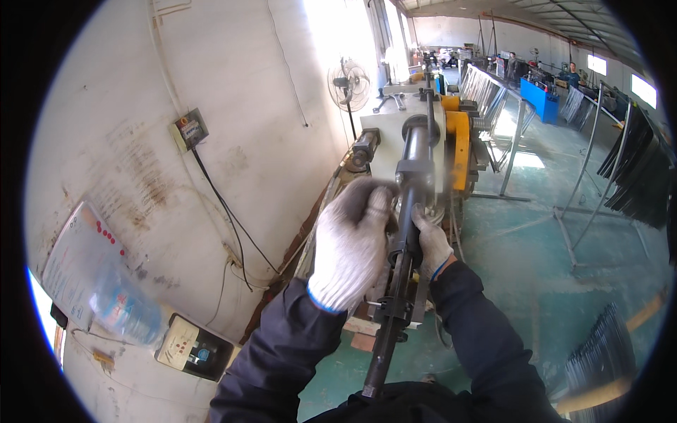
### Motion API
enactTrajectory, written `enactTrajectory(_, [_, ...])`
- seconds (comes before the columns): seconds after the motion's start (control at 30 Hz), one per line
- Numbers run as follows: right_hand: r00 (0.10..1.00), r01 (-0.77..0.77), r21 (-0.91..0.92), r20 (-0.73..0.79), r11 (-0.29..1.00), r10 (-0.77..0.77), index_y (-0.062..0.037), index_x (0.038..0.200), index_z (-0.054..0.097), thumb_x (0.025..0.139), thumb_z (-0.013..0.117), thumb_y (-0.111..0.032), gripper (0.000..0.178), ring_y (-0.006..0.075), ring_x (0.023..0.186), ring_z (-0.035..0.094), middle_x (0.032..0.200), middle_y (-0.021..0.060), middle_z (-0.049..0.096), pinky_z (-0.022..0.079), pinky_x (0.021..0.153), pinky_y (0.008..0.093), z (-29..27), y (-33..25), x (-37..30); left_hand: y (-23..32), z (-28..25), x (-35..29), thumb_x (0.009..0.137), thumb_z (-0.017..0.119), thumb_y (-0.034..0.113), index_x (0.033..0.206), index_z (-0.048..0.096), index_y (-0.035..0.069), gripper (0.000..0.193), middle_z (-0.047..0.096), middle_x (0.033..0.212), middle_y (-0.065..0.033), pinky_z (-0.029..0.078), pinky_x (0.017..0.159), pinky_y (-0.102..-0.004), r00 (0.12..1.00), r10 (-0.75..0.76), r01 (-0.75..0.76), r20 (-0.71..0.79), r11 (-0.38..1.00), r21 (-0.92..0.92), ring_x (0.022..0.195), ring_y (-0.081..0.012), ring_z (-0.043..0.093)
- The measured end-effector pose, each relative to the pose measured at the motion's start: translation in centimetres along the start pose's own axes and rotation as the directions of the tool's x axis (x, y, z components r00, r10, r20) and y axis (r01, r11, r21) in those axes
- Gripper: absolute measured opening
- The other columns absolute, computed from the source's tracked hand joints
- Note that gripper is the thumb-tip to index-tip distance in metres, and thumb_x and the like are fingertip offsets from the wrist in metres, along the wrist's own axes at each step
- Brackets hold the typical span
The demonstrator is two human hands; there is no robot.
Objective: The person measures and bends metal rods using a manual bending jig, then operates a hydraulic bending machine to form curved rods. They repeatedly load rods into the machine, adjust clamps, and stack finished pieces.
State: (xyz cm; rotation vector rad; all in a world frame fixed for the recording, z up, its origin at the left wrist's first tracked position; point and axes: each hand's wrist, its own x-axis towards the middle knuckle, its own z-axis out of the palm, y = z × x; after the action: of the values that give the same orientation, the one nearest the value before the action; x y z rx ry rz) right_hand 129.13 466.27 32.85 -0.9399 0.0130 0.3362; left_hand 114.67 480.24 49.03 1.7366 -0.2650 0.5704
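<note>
My left hand [352, 243], in a white knit glove with a dark-stained palm area, is raised beside the machine's long dark bar [405, 233]. Its fingers curl inward near the bar's upper part; whatever they hold, if anything, is hidden. On the other side of the bar, my right hand [431, 243], also gloved, has its thumb against the bar while most of its fingers are out of sight. Beyond both hands, a shiny steel cylinder [417, 144] with a dark collar [415, 173] lines up with the bar. Toward me, a dark bracket [393, 310] sits on it.
A yellow machine part [460, 151] stands right of the cylinder, and a motor [364, 148] to its left. Metal racks [577, 211] holding dark strips stand at the right. Along the left wall are a fan [349, 86], a switch box [189, 130] and a water dispenser [194, 347].
</note>
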Motion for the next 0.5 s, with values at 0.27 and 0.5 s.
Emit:
enactTrajectory(0.27, [0.99, 0.109, 0.015, -0.096, 0.994, -0.107, -0.0055, 0.141, 0.071, 0.118, 0.066, -0.05, 0.051, 0.0234, 0.086, 0.079, 0.109, 0.0087, 0.081, 0.065, 0.081, 0.0398, 0.4, 1.8, 1.0, -5.1, 2.2, 4.1, 0.116, 0.067, 0.008, 0.12, 0.079, 0.0, 0.015, 0.081, 0.095, -0.0133, 0.06, 0.083, -0.0352, 0.984, 0.161, -0.133, -0.069, 0.941, 0.311, 0.087, -0.0159, 0.074])
enactTrajectory(0.5, [0.995, 0.006, 0.02, -0.101, 1.0, -0.004, -0.0106, 0.137, 0.075, 0.116, 0.067, -0.051, 0.046, 0.0196, 0.081, 0.076, 0.102, 0.0036, 0.079, 0.061, 0.073, 0.0371, 0.3, 1.3, 0.6, -6.3, 2.4, 5.4, 0.106, 0.071, 0.014, 0.11, 0.078, 0.007, 0.011, 0.081, 0.098, -0.0207, 0.061, 0.085, -0.0526, 0.958, 0.288, -0.221, -0.014, 0.763, 0.607, 0.099, -0.044, 0.079])
